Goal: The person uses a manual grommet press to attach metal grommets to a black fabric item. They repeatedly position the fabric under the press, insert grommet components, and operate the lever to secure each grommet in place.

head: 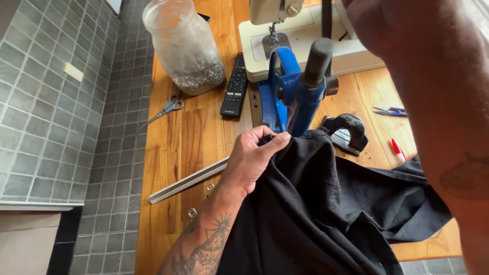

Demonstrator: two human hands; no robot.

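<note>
Left hand (253, 155) pinches black fabric (316, 203) edge at blue press (293, 94) base; positioning step. Right hand out of view, arm only. Next calls for aligning fabric w/ die.

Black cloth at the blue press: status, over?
Left hand pinching black cloth at blue press. Right hand out of frame, forearm raised. Loose metal rings beside cloth; nothing blocking.

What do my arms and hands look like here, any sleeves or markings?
Both arms are bare, with no sleeves or gloves. The left forearm carries dark line tattoos, one with radiating spikes. The left hand shows no rings. The right forearm bears a faint outline tattoo; its hand is out of frame.
</note>
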